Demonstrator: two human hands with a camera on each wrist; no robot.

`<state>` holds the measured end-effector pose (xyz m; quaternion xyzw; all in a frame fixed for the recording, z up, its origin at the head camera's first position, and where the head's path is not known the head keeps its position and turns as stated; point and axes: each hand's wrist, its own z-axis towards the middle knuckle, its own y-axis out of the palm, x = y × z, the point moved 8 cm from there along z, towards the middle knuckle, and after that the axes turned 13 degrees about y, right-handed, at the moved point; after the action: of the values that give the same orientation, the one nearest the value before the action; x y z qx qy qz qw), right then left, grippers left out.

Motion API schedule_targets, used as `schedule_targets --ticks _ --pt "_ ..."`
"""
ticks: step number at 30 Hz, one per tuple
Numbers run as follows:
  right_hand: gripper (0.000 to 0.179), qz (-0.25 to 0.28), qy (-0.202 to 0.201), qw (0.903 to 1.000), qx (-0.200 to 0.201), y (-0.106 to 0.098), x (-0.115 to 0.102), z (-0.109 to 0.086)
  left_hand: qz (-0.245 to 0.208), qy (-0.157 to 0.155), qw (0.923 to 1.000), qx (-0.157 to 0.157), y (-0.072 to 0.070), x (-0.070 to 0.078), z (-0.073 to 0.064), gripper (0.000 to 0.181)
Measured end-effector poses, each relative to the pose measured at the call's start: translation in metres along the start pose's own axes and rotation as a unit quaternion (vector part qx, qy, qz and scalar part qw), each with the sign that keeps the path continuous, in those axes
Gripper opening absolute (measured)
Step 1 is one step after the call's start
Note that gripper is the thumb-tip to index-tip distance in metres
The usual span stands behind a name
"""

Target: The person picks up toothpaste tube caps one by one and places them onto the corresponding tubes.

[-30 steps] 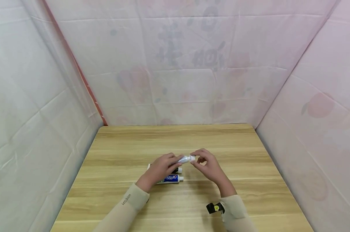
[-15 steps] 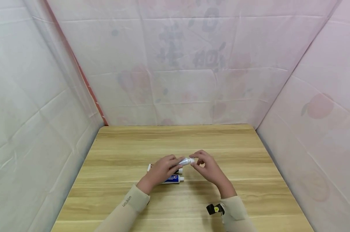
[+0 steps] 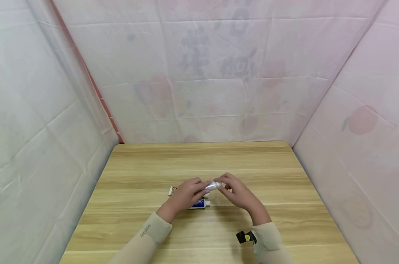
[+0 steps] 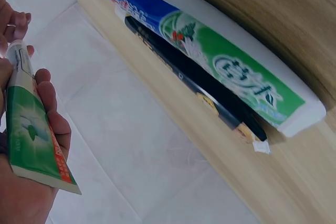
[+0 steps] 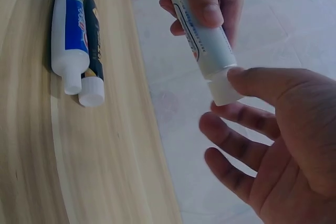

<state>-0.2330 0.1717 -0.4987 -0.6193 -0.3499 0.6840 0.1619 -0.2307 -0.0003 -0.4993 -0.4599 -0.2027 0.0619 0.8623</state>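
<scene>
My left hand (image 3: 186, 193) grips a green and white toothpaste tube (image 4: 34, 129), its flat crimped end toward the wrist. The tube's white cap (image 5: 224, 90) points to the right, and my right hand (image 3: 237, 192) pinches it, the thumb on its near side and the index finger partly hidden behind it. The other right fingers are loosely bent and hold nothing in the right wrist view. Below the left hand lie a blue, green and white toothpaste tube (image 4: 226, 51) and a black toothpaste tube (image 4: 194, 82), side by side, both with white caps.
The wood-grain table (image 3: 146, 161) is enclosed by pale printed sheets (image 3: 206, 99) at the back and both sides. A black strap piece (image 3: 245, 237) sticks out at the right cuff.
Both hands have shifted slightly toward the near side with the tube. The right fingers have come further over the cap, so less of its white shows in the head view.
</scene>
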Motion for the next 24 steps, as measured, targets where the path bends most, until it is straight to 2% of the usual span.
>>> schedule_targets --ticks 3,7,14,17,21,24 --pt "0.030 0.005 0.017 0.9995 -0.025 0.000 0.002 -0.001 0.000 0.006 1.0000 0.006 0.002 0.003 0.001 0.042" --pt "0.037 0.024 0.042 0.9981 -0.039 0.000 0.006 0.001 0.001 0.001 1.0000 0.001 0.005 0.003 0.001 0.043" --pt "0.043 0.076 0.087 0.9931 -0.022 -0.003 0.019 -0.002 -0.007 -0.002 0.9999 0.008 0.004 0.003 0.001 0.042" --pt "0.038 0.089 0.075 0.9932 0.003 -0.009 0.020 -0.004 -0.013 -0.009 0.9998 0.010 0.002 0.003 0.002 0.042" --pt "0.035 0.092 0.035 0.9942 0.043 -0.016 0.016 -0.007 -0.022 -0.017 0.9995 0.016 -0.002 0.004 0.002 0.041" --pt "0.036 0.094 0.015 0.9941 0.052 -0.018 0.014 -0.008 -0.025 -0.019 0.9992 0.023 -0.004 0.005 0.003 0.041"
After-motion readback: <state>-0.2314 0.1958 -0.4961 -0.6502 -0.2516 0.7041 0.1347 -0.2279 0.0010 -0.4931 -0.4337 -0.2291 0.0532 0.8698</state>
